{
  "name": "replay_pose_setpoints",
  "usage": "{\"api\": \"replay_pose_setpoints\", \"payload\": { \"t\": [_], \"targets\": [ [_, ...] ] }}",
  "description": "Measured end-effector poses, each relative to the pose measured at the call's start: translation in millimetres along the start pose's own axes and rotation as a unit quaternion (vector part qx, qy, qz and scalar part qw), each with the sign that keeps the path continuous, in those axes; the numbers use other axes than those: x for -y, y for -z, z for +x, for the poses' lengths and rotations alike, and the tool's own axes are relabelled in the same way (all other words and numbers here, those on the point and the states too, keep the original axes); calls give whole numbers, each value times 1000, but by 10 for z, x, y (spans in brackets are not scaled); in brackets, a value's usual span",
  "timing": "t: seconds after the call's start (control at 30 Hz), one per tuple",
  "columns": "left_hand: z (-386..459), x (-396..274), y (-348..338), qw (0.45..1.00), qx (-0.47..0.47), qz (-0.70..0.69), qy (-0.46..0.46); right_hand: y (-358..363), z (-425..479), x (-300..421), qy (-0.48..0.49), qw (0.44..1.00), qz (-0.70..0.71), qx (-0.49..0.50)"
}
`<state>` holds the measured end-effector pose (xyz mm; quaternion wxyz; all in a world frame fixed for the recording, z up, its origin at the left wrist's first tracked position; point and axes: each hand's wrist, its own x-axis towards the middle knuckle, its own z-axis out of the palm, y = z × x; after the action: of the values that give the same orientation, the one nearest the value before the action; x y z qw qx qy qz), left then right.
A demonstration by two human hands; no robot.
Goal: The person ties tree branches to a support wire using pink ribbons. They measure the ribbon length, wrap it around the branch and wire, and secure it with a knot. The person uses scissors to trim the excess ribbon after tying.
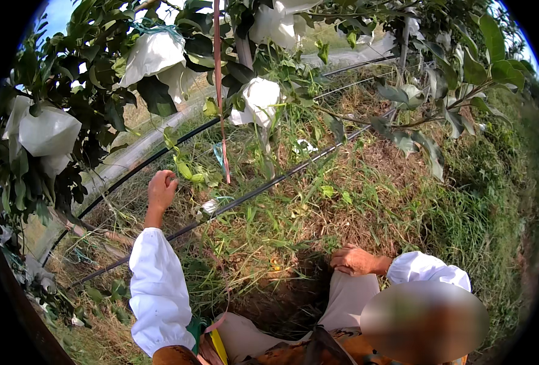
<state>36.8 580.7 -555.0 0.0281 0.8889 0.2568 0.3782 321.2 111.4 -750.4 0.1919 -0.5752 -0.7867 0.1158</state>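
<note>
My left hand [161,189], in a white sleeve, is raised beside a green vine with pale green pods [189,173], near the black irrigation hose [160,153]. Its fingers are curled, and whether they grip part of the vine cannot be told. My right hand [353,260] rests with bent fingers on my knee, in beige trousers [349,296]; nothing shows in it. White fruit bags [259,102] hang from the tree above. A pink strap [218,82] hangs down to the right of my left hand.
A second dark pipe [269,182] crosses low in front of me. More white bags [50,130] hang among leaves at the left, and a leafy branch [451,107] reaches in from the right. Grass and dry straw [365,196] cover the ground. A yellow and green item [218,346] lies at my waist.
</note>
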Motion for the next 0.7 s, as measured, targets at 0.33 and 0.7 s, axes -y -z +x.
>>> {"api": "replay_pose_setpoints", "payload": {
  "t": [0.33,0.7],
  "targets": [
    [-83,-351,-31,999,-30,4,32,398,-830,936,128,982,68,119],
    [-2,-234,-36,995,67,-31,66,693,-1023,1310,80,958,208,183]
  ]
}}
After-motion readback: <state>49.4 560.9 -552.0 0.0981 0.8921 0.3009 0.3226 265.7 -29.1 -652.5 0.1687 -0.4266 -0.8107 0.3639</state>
